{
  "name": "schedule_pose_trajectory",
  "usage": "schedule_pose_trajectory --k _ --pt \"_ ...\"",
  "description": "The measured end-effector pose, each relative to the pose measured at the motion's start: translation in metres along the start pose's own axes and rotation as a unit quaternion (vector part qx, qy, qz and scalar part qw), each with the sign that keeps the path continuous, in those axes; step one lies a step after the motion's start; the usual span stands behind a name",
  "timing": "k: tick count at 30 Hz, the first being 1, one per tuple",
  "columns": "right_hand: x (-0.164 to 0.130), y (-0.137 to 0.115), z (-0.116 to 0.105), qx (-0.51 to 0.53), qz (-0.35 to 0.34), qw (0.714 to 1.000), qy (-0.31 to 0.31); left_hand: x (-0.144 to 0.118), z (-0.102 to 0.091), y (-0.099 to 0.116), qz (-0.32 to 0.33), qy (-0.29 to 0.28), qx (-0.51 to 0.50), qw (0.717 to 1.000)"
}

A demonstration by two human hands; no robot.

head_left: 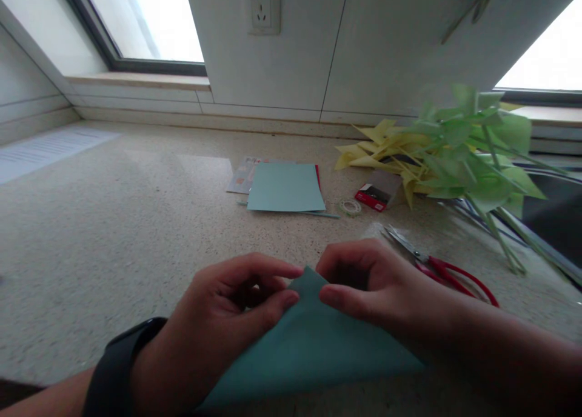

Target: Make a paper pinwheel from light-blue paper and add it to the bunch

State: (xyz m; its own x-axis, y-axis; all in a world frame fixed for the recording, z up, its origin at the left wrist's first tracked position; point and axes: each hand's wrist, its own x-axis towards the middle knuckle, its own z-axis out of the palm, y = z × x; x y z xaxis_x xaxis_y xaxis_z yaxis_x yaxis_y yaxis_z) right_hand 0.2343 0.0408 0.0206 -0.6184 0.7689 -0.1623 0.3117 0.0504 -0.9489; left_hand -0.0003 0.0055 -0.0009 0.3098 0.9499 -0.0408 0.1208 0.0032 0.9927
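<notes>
Lying just right of the right hand, red scissors flank the teal paper.

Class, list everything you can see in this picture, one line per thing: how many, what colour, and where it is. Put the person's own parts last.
Folded teal paper sheet: one, teal, front centre of the counter, pinched at its top corner.
Flat paper stack: one, teal top sheet, mid counter.
Red-handled scissors: one, red and silver, right of the hands.
Small clear tape roll: one, clear, beside the stack.
Small red box: one, red and grey, right of the tape.
Paper pinwheels: a pile, yellow and green, right rear.
Speckled stone counter: one, beige.
Wall socket: one, white, top centre.
Black wristband: one, left wrist.
Left hand: on the fold.
Right hand: on the fold.
</notes>
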Motion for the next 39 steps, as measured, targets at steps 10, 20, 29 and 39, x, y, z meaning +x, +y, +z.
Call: schedule_pose_trajectory --k 10,20,29,39 --pt "0.001 -0.001 -0.001 -0.053 -0.041 0.998 -0.005 0.003 0.003 0.005 -0.05 0.01 -0.024 0.998" --pt "-0.003 -0.004 -0.002 -0.066 -0.045 0.995 -0.061 0.005 -0.003 0.006 -0.056 -0.2 0.016 0.978" --pt "-0.006 -0.003 0.001 -0.07 -0.026 0.989 -0.13 0.006 -0.001 0.012 0.03 -0.252 0.154 0.955" --pt "-0.005 -0.007 0.0 -0.066 -0.03 0.985 -0.159 0.007 0.001 0.015 0.074 -0.311 0.191 0.928"
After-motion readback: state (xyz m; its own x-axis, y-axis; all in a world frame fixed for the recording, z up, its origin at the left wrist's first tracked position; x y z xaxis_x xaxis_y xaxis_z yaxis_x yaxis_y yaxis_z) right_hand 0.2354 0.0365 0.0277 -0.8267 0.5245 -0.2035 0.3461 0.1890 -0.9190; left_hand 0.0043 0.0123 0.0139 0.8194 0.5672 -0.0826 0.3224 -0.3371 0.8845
